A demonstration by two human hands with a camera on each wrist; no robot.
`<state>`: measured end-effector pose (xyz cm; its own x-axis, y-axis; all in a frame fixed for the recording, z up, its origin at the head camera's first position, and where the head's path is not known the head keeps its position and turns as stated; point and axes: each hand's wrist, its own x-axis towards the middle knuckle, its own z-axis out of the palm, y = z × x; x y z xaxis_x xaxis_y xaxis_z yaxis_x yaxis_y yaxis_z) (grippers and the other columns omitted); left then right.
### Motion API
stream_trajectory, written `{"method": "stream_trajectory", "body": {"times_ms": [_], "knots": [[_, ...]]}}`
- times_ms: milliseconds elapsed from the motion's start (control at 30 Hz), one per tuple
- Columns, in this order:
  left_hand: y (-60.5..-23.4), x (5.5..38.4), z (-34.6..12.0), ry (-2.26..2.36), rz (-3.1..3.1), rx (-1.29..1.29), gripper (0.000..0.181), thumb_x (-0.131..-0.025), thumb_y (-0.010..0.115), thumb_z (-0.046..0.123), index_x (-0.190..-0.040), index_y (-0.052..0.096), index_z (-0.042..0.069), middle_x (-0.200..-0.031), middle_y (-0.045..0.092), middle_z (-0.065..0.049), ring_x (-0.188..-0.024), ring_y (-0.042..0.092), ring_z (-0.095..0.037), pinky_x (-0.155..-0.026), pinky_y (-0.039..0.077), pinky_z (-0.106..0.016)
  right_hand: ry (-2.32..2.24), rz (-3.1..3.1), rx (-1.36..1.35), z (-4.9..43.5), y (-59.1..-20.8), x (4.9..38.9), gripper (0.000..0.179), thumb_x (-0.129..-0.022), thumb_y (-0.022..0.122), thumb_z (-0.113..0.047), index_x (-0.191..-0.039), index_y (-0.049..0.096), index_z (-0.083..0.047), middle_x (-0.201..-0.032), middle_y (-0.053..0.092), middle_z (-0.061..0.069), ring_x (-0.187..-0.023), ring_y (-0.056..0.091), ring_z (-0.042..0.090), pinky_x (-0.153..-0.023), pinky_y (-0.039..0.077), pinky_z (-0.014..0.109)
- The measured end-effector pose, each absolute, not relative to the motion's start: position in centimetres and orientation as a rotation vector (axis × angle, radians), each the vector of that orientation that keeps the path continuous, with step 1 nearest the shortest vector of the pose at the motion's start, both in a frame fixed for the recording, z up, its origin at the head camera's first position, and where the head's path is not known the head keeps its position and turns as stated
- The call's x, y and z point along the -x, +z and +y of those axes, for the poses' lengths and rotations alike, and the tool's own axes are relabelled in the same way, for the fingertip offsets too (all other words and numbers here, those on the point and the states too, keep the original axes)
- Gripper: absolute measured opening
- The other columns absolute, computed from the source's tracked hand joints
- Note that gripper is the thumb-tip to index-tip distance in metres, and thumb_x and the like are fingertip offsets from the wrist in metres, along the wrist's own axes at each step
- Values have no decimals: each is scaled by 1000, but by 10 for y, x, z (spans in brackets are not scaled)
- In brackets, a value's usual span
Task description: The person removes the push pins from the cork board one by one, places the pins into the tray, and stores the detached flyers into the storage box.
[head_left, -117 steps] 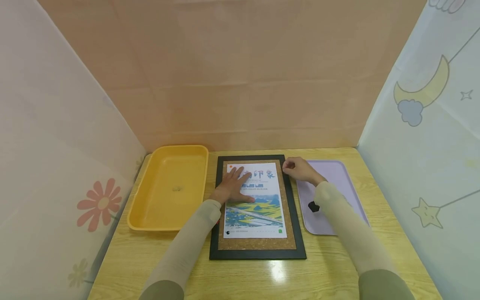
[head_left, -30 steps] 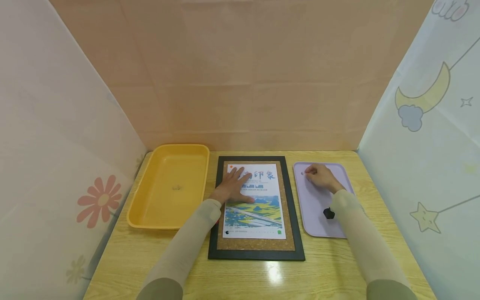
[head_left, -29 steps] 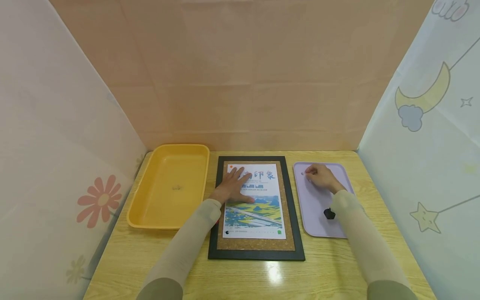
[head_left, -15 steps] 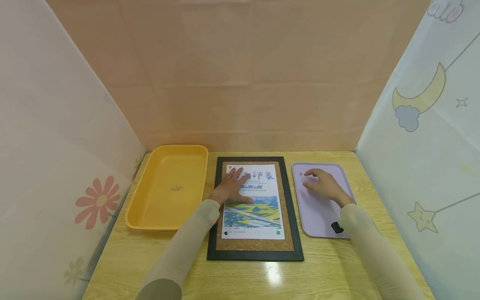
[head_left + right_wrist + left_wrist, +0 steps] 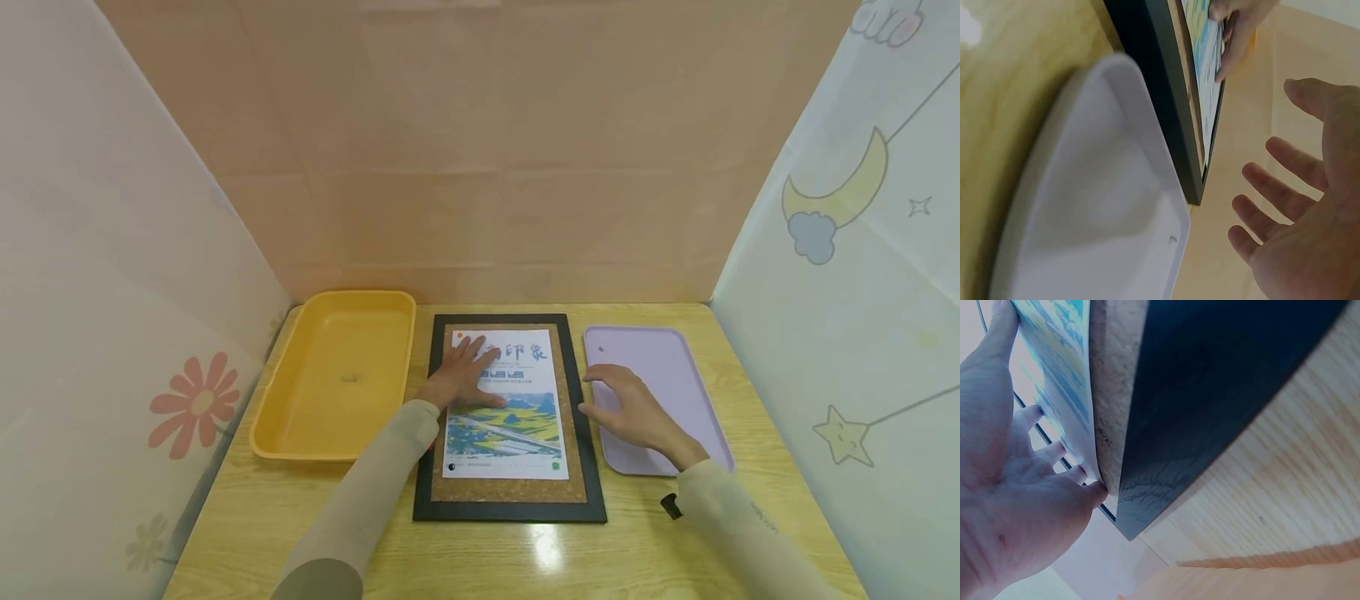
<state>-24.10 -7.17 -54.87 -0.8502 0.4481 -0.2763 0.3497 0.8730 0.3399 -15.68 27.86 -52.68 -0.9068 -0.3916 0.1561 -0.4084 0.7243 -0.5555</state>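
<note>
A printed poster sheet [image 5: 517, 433] with blue lettering and a green-yellow landscape lies on a black-framed corkboard [image 5: 510, 490]. My left hand [image 5: 467, 375] rests on the sheet's upper left part, fingers spread. An orange dot [image 5: 460, 335] marks the sheet's top left corner, a black dot [image 5: 452, 467] the bottom left and a green dot [image 5: 556, 466] the bottom right, like thumbtack heads. My right hand [image 5: 630, 408] hovers over the left side of a pale purple tray [image 5: 675, 367]. Its fingers are loosely bent, thumb apart, with nothing between them in the right wrist view.
To the left stands a yellow tray [image 5: 337, 333] with a small dark patch [image 5: 349, 377] on its floor. A tiny dark spot [image 5: 601, 349] shows near the purple tray's far left corner. A peach-coloured backdrop [image 5: 495, 217] closes off the far side of the wooden table [image 5: 480, 554].
My right hand went from the board's right edge to the purple tray, fingers pinched together. Since then its fingers have spread and it has come nearer and slightly left. The left hand has stayed put.
</note>
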Motion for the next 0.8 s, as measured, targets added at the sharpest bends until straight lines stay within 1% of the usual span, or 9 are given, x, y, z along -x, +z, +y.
{"method": "stream_trajectory", "body": {"times_ms": [167, 400, 567, 800], "knots": [[-548, 240, -71, 388, 2698, -592, 115, -92, 81, 74, -182, 25, 29, -194, 7, -8, -181, 2, -38, -147, 6, -63, 933, -2882, -787, 268, -528, 140, 50, -102, 86, -24, -144, 70, -2, -159, 63, 24, -151, 54, 53, -122, 43, 79], [-546, 240, -71, 379, 2695, -602, 114, -93, 81, 72, -182, 25, 28, -194, 6, -9, -181, 2, -40, -146, 7, -64, 918, -2860, -909, 256, -530, 125, 58, -98, 90, -22, -148, 69, -2, -156, 65, 23, -147, 58, 50, -116, 50, 78], [-545, 240, -71, 388, 2688, -609, 113, -93, 81, 72, -182, 26, 27, -194, 7, -10, -181, 3, -40, -146, 8, -65, 858, -2810, -1025, 249, -536, 120, 57, -93, 94, -20, -142, 71, -1, -150, 69, 24, -140, 64, 47, -111, 54, 75], [-550, 243, -71, 376, 2678, -598, 115, -93, 81, 73, -182, 24, 29, -194, 5, -8, -181, 0, -39, -146, 6, -64, 897, -2870, -1064, 244, -541, 115, 52, -95, 93, -21, -139, 72, -2, -148, 70, 20, -139, 64, 44, -110, 56, 70]]}}
